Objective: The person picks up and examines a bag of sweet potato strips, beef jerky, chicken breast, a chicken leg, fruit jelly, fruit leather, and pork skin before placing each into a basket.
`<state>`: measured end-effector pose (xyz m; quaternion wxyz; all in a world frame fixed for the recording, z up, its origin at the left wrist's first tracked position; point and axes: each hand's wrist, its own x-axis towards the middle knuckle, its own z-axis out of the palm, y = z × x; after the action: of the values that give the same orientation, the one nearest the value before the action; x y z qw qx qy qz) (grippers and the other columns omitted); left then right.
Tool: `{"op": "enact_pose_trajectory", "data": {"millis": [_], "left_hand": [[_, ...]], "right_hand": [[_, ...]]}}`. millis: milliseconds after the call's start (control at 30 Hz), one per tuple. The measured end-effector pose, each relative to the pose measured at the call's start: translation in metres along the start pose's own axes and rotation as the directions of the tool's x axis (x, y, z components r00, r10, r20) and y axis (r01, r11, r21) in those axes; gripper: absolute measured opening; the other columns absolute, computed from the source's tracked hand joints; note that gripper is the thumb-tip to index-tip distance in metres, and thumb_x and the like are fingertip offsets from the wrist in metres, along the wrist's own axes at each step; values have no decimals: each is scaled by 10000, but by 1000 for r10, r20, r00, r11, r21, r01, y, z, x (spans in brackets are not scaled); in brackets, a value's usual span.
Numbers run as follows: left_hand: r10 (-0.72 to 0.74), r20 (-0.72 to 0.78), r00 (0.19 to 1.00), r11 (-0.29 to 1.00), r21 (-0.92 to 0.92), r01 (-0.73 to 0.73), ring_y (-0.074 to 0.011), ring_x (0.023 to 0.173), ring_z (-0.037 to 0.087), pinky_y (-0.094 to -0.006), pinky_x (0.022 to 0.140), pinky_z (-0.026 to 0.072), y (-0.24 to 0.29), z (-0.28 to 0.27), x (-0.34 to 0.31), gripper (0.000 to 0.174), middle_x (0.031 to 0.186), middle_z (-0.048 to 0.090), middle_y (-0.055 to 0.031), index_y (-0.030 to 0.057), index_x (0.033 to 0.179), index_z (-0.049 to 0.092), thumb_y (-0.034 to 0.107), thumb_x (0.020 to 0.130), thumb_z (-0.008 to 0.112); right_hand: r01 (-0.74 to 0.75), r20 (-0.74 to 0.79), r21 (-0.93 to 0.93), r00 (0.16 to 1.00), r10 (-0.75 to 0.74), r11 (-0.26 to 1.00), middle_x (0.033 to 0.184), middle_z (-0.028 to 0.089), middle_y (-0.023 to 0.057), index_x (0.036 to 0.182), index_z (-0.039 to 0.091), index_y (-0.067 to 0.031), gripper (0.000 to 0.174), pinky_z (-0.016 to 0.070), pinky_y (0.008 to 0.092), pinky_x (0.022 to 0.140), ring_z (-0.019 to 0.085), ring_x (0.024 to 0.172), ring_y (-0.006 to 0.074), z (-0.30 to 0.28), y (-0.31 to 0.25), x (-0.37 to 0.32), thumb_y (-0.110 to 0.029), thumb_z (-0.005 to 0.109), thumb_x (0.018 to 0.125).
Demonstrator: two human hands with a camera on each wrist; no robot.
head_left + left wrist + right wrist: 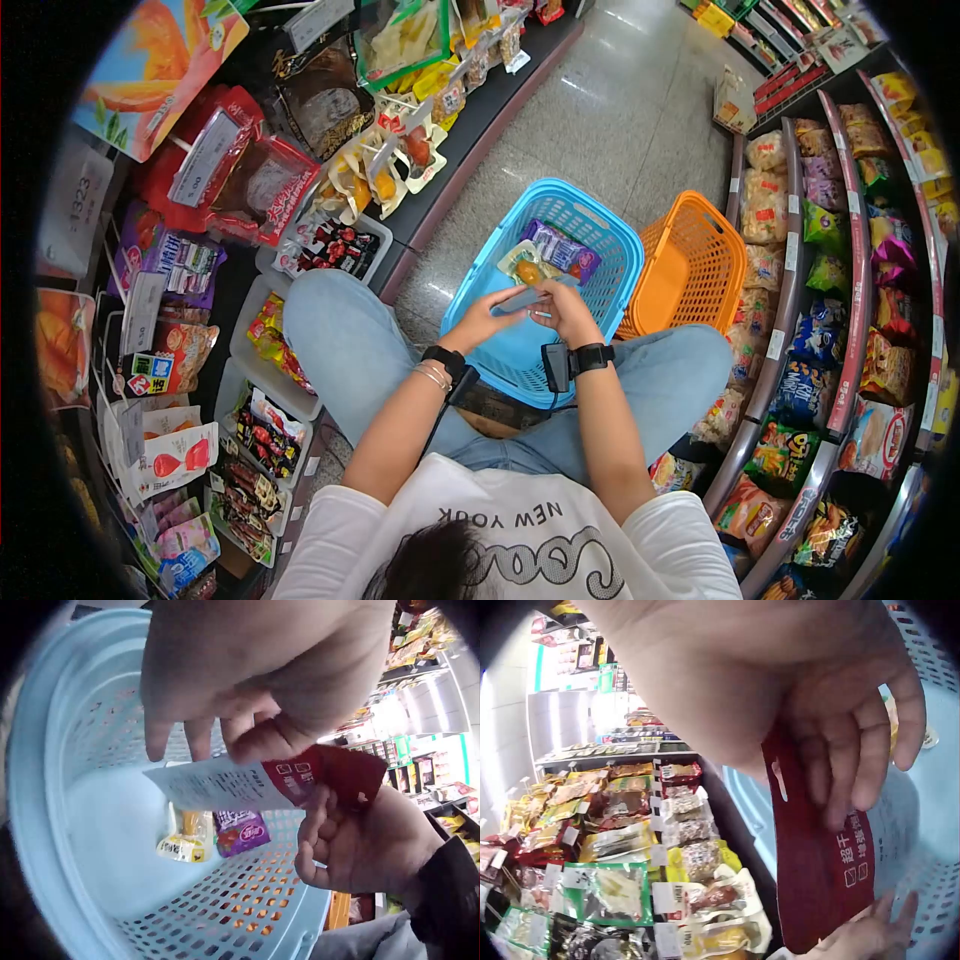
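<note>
Both hands hold a flat red and pale blue packet [225,784] over a light blue shopping basket [625,240]. Printed text covers its pale part, and a hang slot shows in its red end. My left hand [484,322] grips the pale end with thumb and fingers. At the red end, my right hand [568,314] pinches the packet, its fingers spread across the printed side in the right wrist view. Down in the basket lie a purple snack packet [562,250] and a clear-and-white packet with a yellow-brown item inside [527,268], side by side.
An orange basket [690,215] stands right of the blue one. Shelves of bagged snacks [820,330] rise on the right. On the left, a display with price tags [205,160] and bins of small packets [270,430] comes close to the knee. Grey floor [570,110] stretches ahead.
</note>
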<state>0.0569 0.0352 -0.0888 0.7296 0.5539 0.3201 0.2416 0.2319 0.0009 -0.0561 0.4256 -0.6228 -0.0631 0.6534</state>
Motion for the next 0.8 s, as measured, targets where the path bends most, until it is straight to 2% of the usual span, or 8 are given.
{"op": "enact_pose_trajectory", "data": {"millis": [100, 200, 300, 333, 467, 567, 700, 800], "left_hand": [[51, -100, 994, 999, -3, -51, -124, 1011, 550, -240, 830, 430, 17, -5, 1, 368, 1120, 597, -80, 7, 1203, 556, 164, 872, 598], [67, -247, 967, 995, -56, -83, -89, 922, 558, -228, 814, 429, 44, -8, -7, 332, 1026, 627, -36, 1, 1132, 597, 243, 906, 572], [64, -361, 930, 974, -182, -138, -85, 877, 575, -228, 795, 435, 69, -9, -15, 335, 974, 644, -43, -9, 1048, 623, 290, 908, 570], [55, -371, 927, 966, -213, -143, -86, 874, 576, -229, 793, 436, 77, -11, -18, 331, 970, 645, -42, -5, 1040, 626, 293, 907, 571], [13, -377, 926, 948, -290, -132, -89, 858, 589, -233, 783, 442, 106, -10, -30, 320, 973, 651, -51, 8, 1006, 635, 305, 905, 571], [7, -385, 923, 937, -320, -141, -91, 854, 594, -235, 779, 444, 115, -7, -37, 316, 976, 653, -54, 9, 1004, 636, 303, 904, 572], [10, -356, 934, 913, -378, -154, -90, 851, 595, -238, 777, 447, 124, -4, -45, 299, 969, 653, -53, 14, 1010, 634, 286, 894, 589], [47, -296, 954, 956, -263, -129, -92, 861, 594, -240, 773, 451, 128, -2, -49, 262, 961, 652, -50, 18, 1005, 630, 246, 877, 617]], "right_hand": [[97, 96, 95, 990, -106, 991, 887, 606, 53, 974, 568, -54, 279, 480, 314, 675, 597, 782, 163, 17, -11, -26, -317, 565, 877], [285, 77, 109, 953, -294, 952, 939, 612, 48, 997, 575, -55, 348, 471, 294, 702, 588, 785, 143, 30, -25, -60, -384, 561, 886], [630, -126, -178, 747, -652, 756, 969, 624, 48, 1028, 578, -38, 323, 458, 268, 758, 584, 819, 123, 29, -17, -59, -324, 595, 880], [722, -143, -145, 661, -737, 676, 928, 629, 36, 1012, 591, -11, 276, 453, 245, 772, 579, 824, 103, 30, -15, -58, -220, 659, 845], [664, -1, -2, 748, -664, 748, 908, 636, 34, 971, 617, -5, 201, 442, 230, 761, 571, 803, 90, 29, -10, -65, -168, 641, 856], [614, 25, 12, 788, -615, 789, 889, 640, 28, 941, 628, -11, 179, 434, 225, 741, 569, 805, 79, 32, -8, -76, -168, 640, 857], [648, 117, 57, 752, -649, 760, 950, 639, 0, 966, 629, -49, 183, 428, 201, 733, 564, 839, 64, 35, -9, -86, -182, 656, 843], [732, 238, -127, 677, -696, 669, 988, 640, 25, 1047, 614, -25, 275, 438, 229, 787, 573, 885, 88, 38, -8, -95, -165, 681, 819]]}}
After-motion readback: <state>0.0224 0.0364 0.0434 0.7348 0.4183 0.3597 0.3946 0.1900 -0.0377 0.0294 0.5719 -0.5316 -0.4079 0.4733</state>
